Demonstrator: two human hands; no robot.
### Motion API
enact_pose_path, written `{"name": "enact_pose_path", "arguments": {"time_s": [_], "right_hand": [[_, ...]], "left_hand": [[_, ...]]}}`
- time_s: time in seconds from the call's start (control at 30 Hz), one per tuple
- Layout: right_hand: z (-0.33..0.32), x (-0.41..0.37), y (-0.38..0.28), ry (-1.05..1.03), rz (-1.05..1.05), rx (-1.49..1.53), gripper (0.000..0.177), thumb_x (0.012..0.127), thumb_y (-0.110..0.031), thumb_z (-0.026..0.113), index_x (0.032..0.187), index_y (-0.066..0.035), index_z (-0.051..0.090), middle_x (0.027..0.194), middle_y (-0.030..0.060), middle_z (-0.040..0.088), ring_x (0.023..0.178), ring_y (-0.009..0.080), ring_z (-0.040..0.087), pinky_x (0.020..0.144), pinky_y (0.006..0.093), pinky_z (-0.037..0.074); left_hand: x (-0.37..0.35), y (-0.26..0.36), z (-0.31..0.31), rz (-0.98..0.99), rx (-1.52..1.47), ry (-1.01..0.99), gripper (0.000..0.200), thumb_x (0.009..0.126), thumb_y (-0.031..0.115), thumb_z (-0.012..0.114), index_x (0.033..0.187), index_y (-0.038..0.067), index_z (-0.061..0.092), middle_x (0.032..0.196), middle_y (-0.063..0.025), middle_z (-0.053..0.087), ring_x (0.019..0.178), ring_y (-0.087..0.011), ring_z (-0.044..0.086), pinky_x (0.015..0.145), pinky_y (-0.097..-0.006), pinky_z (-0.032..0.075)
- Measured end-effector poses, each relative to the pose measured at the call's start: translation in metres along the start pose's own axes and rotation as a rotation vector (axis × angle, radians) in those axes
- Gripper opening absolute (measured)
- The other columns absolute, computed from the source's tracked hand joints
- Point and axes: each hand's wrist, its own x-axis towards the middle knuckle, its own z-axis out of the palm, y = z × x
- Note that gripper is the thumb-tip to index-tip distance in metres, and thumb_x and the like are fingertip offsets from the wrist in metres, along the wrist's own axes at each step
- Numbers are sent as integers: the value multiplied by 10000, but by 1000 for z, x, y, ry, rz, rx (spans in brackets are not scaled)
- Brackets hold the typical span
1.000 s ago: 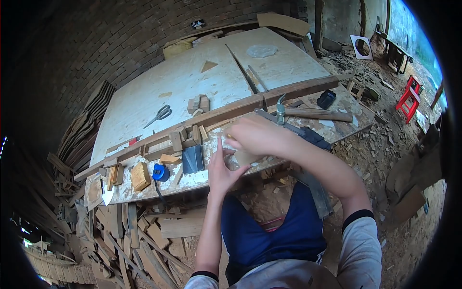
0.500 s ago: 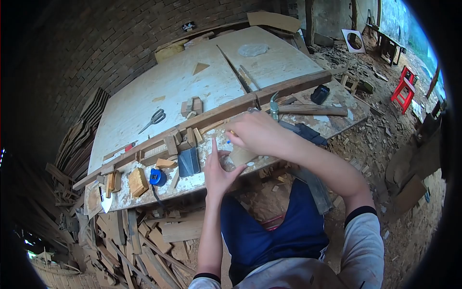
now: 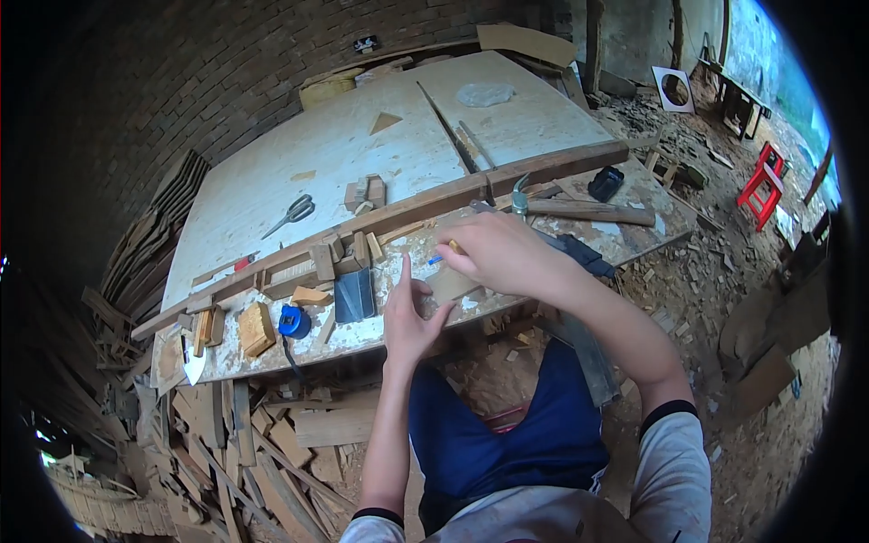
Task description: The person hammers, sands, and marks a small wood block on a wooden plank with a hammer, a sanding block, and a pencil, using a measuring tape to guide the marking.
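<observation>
A small flat piece of wood [image 3: 457, 286] lies at the bench's near edge. My left hand [image 3: 412, 317] rests at its left end, index finger stretched forward and thumb spread along the near side. Over the wood, my right hand [image 3: 493, 249] is closed on a thin yellow-and-blue pen-like tool [image 3: 435, 260], its blue part pointing left; my fingers hide the rest. Just left of my left hand lies a dark flat plate [image 3: 354, 296]. Beyond my right hand is a hammer [image 3: 588, 211] with a wooden handle.
A long wooden beam [image 3: 398, 210] crosses the bench [image 3: 272, 206]. Scissors [image 3: 291, 215], a blue tape measure [image 3: 294, 321], wood blocks [image 3: 257, 329] and a white-bladed tool [image 3: 195, 366] lie leftward. A black battery-like block [image 3: 606, 184] is at right. Wood scraps [image 3: 281, 452] cover the floor; a red stool [image 3: 762, 185] stands right.
The view has shifted slightly. My right hand has turned a little, showing more of the yellow-and-blue tool. My left hand stays by the wood piece with its fingers spread.
</observation>
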Motion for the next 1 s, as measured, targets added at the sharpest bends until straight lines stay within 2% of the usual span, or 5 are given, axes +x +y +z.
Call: {"name": "enact_pose_path", "arguments": {"time_s": [0.1,0.23,0.67,0.87,1.0], "right_hand": [[8,5,9,-254,46,-15,327,1089,-287,629,1196,-26,793,1006,253,780,1002,449,756,914,538,586],[-13,7,0,-225,41,59,327,1092,-285,644,1192,-12,792,999,252,781,984,447,759,920,527,588],[-22,-7,39,-160,125,36,336,1079,-320,656,1138,-15,787,979,236,781,952,449,750,865,507,581],[-34,-18,31,-140,70,176,324,1082,-319,660,1119,-16,766,1038,232,771,1019,453,723,904,516,556],[-36,-23,40,-165,182,-138,335,1085,-314,665,1144,1,763,1041,232,776,1018,442,733,911,509,557]], "left_hand": [[3,12,-2,67,36,78,1123,879,244,939,1763,26,281,1248,-176,731,1179,-342,714,1033,-447,570],[6,5,2,94,180,-20,862,1015,290,788,1716,-2,380,1428,-226,701,1347,-411,623,1157,-499,487],[15,34,15,131,185,38,661,846,436,921,1284,-35,770,1385,-197,689,1337,-402,622,1182,-514,470],[20,26,39,172,63,68,575,798,359,922,1211,-12,773,1330,-178,692,1324,-396,619,1177,-517,477],[16,19,38,151,12,37,525,801,281,913,1221,-1,771,1331,-157,718,1335,-383,632,1172,-504,484]]}}
